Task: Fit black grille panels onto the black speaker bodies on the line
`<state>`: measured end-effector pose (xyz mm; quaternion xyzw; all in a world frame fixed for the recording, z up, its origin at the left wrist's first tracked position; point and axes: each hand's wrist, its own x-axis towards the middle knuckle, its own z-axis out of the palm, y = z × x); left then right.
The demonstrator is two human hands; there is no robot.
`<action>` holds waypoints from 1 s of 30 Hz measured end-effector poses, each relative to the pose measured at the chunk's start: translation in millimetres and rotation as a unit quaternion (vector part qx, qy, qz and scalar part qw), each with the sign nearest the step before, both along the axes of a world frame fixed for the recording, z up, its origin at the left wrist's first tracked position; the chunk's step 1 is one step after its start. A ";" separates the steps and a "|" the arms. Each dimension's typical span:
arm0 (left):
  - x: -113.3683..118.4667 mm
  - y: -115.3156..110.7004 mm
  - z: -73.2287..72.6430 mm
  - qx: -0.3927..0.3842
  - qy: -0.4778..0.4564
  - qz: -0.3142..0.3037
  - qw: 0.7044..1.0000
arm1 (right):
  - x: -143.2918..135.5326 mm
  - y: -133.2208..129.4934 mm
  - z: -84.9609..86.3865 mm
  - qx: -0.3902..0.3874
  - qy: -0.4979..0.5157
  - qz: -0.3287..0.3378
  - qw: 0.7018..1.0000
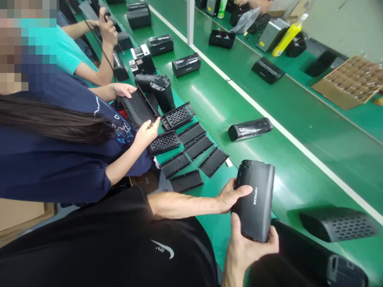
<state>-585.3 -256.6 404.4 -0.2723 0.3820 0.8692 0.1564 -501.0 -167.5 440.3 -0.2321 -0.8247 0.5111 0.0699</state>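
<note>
Both of my hands hold a black plastic housing [257,203] with white MERKURY lettering, raised over the green work surface. My left hand [231,196] grips its left side, the thumb lying across the face near the lettering. At its lower end, my right hand [249,249] wraps around it, with the thumb on the left edge and fingertips showing at the right. The far side of the housing is hidden. Several black flat panels [187,181] lie to the left of my left hand. Close by my right hand is a large dark case [302,255], partly cut off.
A co-worker's hands [148,133] hold a black panel [139,107] beside perforated panels [179,116]. Another black housing [250,129] lies on the green conveyor belt [215,103], with a perforated one [341,225] at right. A cardboard divider tray [353,81] and yellow bottle [287,38] stand across.
</note>
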 end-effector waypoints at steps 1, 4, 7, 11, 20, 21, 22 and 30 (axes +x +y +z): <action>1.4 1.9 -1.8 -0.001 0.014 -0.004 1.000 | 0.6 0.7 -4.6 0.014 0.015 -0.023 1.000; -2.2 -11.2 -7.6 0.012 0.035 -0.052 0.998 | 7.4 24.7 -8.6 -0.021 0.002 -0.050 0.999; -21.4 -47.1 -9.0 -0.018 0.075 -0.111 0.991 | 28.2 60.4 -2.9 -0.044 -0.073 -0.039 0.996; -45.5 -81.2 -5.3 -0.075 0.230 -0.340 0.909 | 52.9 79.9 4.1 -0.066 -0.136 0.006 0.989; -18.0 -64.7 -6.9 -0.103 0.148 -0.273 0.945 | 42.9 90.0 12.1 -0.069 -0.123 0.041 0.989; -12.2 -59.6 -7.0 -0.107 0.121 -0.251 0.954 | 38.7 88.8 11.6 -0.036 -0.094 0.057 0.993; -5.7 -53.7 -7.1 -0.126 0.092 -0.234 0.959 | 33.3 85.4 10.3 -0.005 -0.064 0.073 0.995; 25.4 -45.6 -2.0 -0.223 0.026 -0.343 0.912 | -0.8 72.3 12.3 0.160 -0.049 0.133 0.977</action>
